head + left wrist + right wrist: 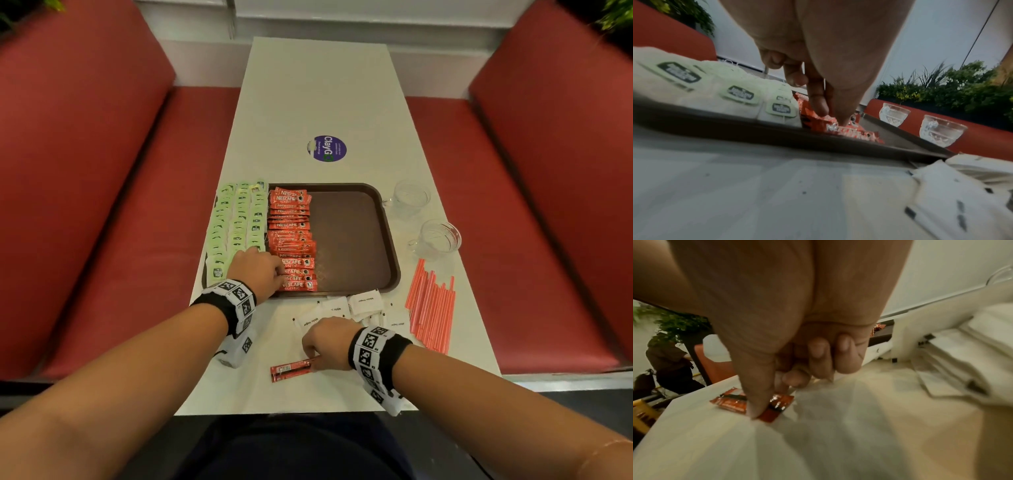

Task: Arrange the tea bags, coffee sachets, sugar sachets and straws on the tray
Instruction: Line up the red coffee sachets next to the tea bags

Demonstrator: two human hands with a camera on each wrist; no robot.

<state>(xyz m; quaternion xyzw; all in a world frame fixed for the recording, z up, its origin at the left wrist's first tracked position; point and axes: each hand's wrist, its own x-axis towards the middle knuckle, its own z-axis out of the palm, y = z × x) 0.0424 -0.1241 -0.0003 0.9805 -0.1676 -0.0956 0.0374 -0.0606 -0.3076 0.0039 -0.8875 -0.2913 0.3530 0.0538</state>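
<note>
A brown tray (352, 236) (735, 129) holds columns of green tea bags (236, 222) (740, 95) on its left and a row of red coffee sachets (291, 233) (855, 134) beside them. My left hand (279, 275) (831, 116) pinches the left end of a sachet near the front of that row with thumb and forefinger. On the table in front of the tray, my right hand (308, 358) (766, 402) pinches one loose coffee sachet (289, 370) (729, 402) that lies flat. White sugar sachets (364, 301) (951, 361) and pink straws (431, 305) lie off the tray, front right.
Two glass cups (411, 197) (440, 236) stand right of the tray. A purple round sticker (326, 148) marks the table farther back. Red benches (102, 205) (548, 205) flank the narrow white table. A person (668, 356) stands far off in the right wrist view.
</note>
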